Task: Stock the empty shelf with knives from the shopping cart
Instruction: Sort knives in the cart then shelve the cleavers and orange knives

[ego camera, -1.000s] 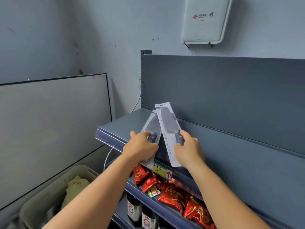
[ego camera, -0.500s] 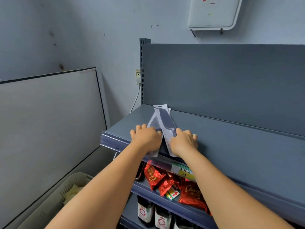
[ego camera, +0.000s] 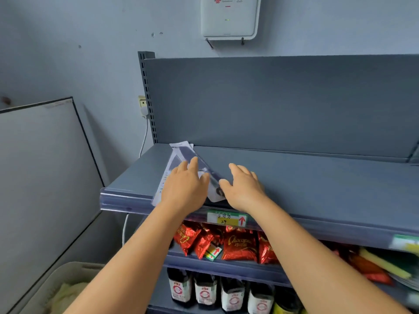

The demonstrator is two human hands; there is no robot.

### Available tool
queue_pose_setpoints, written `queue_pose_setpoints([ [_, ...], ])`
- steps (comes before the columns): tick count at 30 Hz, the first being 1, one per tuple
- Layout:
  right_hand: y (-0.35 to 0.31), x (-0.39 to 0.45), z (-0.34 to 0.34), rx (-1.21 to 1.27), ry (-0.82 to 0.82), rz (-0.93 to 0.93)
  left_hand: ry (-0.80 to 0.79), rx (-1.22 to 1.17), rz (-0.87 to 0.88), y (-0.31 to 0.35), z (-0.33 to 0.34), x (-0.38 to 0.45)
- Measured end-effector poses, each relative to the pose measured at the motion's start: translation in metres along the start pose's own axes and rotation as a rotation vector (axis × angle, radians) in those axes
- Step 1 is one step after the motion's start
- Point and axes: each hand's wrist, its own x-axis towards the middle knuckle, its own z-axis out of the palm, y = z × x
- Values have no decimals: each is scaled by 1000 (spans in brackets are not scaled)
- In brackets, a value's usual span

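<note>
Two carded knives (ego camera: pixel 181 159) go flat at top shelf (ego camera: pixel 317 177) left end, left hand (ego camera: pixel 184 189) & right hand (ego camera: pixel 243 189) fingers spread, loosening; next likely squaring packs, then back to cart.

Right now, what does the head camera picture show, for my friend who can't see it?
Two bare hands, left hand and right hand, lie with open fingers on two packaged knives lying crossed on the grey top shelf. Below it sit red snack bags and dark bottles.
</note>
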Motion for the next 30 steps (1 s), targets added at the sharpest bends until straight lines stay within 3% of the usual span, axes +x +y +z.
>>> queue_pose_setpoints([
  [9,76,-89,-35,-5,188,119,-2,-31,297,79,31,-45],
  [16,161,-179,-44,13,270,284,-139,-42,509,149,88,-108],
  [30,343,-400,-29,42,228,799,-522,-101,748,303,212,-291],
])
